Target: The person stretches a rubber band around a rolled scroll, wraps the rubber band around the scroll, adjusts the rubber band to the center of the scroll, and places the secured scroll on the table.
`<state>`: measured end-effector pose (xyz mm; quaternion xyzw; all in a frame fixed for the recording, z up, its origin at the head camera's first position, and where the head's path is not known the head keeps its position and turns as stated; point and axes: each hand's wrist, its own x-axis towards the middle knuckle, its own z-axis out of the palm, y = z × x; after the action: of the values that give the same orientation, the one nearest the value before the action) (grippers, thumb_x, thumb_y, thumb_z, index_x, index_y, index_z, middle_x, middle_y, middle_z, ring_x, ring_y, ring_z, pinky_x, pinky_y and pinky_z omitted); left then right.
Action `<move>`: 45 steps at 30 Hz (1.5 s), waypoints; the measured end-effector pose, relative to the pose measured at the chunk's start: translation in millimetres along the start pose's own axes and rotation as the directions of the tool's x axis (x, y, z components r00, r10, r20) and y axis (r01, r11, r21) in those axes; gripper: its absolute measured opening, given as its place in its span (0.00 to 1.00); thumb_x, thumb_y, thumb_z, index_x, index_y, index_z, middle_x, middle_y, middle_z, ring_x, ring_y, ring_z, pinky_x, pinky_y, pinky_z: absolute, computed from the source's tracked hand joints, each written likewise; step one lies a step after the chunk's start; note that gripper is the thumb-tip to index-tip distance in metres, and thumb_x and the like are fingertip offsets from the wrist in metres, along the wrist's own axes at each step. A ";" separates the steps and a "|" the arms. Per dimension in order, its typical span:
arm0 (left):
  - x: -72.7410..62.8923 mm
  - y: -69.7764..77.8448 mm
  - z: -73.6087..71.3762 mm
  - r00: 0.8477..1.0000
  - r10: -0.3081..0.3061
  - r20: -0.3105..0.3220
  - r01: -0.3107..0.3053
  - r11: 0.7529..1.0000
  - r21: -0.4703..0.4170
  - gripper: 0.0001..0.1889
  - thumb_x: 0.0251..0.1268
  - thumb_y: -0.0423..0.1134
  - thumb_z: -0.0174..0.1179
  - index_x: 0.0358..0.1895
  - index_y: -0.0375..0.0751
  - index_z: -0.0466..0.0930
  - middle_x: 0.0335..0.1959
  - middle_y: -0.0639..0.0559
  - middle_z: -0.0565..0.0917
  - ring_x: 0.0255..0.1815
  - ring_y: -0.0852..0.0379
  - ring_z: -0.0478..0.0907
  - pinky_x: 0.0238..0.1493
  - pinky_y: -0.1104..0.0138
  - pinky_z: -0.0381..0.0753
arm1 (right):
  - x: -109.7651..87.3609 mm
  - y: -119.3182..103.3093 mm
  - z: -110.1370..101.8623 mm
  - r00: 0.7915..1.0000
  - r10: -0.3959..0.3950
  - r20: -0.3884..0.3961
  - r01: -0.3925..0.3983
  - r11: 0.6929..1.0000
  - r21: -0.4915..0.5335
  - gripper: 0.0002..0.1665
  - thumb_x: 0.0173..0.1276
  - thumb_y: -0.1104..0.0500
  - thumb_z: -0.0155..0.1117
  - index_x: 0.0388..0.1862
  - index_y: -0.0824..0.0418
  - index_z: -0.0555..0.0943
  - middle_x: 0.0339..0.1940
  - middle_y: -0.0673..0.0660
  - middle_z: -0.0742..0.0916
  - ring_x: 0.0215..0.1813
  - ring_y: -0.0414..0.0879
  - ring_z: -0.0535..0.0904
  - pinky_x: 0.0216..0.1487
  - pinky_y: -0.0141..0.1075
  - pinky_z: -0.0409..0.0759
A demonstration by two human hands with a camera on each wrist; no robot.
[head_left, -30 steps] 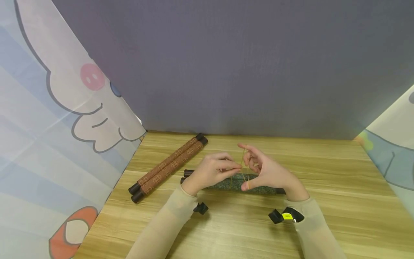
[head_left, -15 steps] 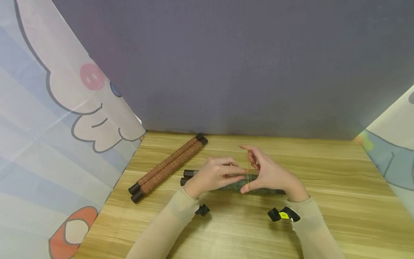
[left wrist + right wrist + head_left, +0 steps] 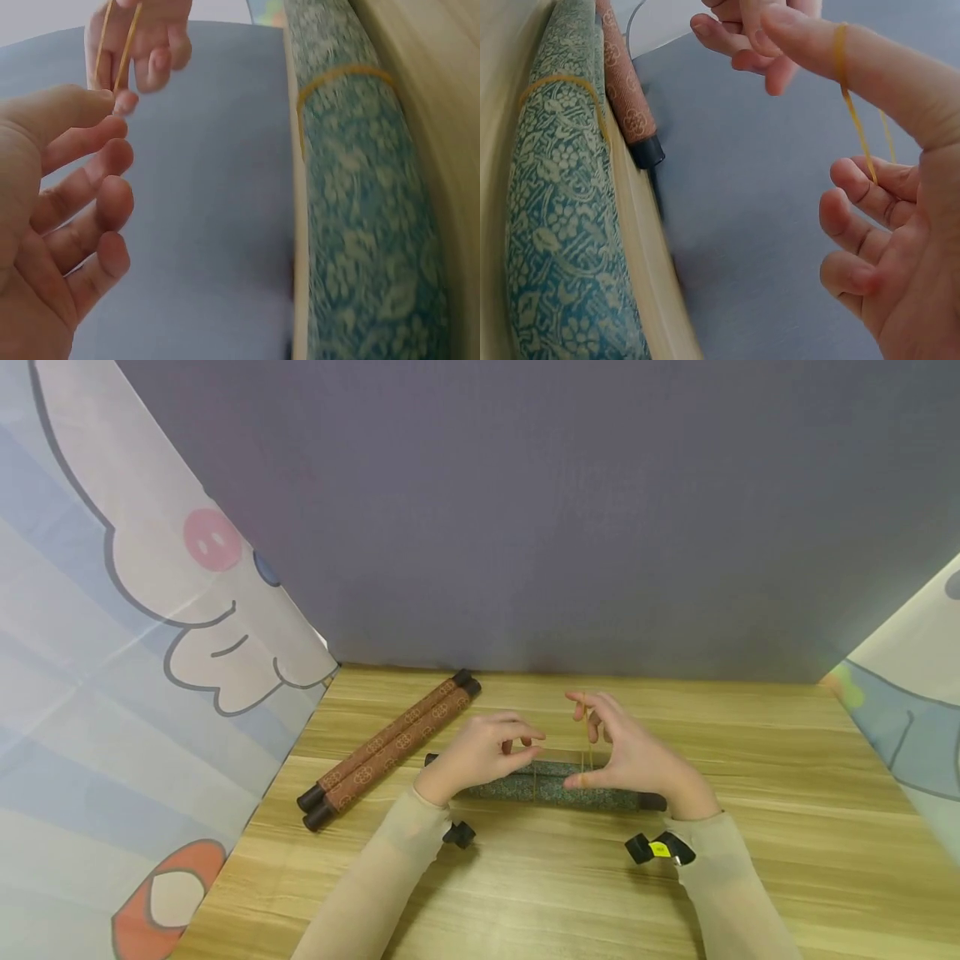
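Note:
A rubber band (image 3: 859, 135) is stretched between the thumb and index finger of my right hand (image 3: 637, 756), which it loops around; the other fingers are bent in. My left hand (image 3: 483, 752) hovers to the left, its fingers loosely bent and nothing between them. Beneath both hands lies a green floral-patterned scroll (image 3: 510, 789) of two rolls with dark end knobs. Another rubber band (image 3: 349, 71) wraps round its middle. The left hand and wrist hide part of the scroll's left end in the head view.
A brown patterned scroll (image 3: 397, 743), also in two rolls with black knobs, lies slanted at the left on the wooden table (image 3: 555, 893). Behind the table stands a grey panel (image 3: 570, 527). A cartoon-printed cloth (image 3: 142, 693) hangs at the left.
My left fingers pinched the band one second ago; they have since let go and drawn back left. The band now spans only the right thumb and index finger, and that hand shifted slightly right.

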<state>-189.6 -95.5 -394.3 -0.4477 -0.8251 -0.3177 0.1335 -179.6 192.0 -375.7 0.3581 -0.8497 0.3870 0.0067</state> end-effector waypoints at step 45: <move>-142.9 -89.6 -110.2 0.681 -0.717 0.151 0.636 0.681 0.363 0.38 0.69 0.52 0.75 0.69 0.22 0.78 0.60 0.28 0.86 0.59 0.30 0.84 0.60 0.39 0.84 | -4.0 18.4 -17.9 0.973 0.230 -0.025 -0.231 0.968 -0.098 0.67 0.58 0.50 0.90 0.87 0.70 0.61 0.58 0.60 0.77 0.56 0.63 0.74 0.58 0.59 0.79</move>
<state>-189.9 -295.5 -418.7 -0.1235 -0.9785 -0.1569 -0.0512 -192.7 214.4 -376.4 0.2535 -0.9039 0.3442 -0.0145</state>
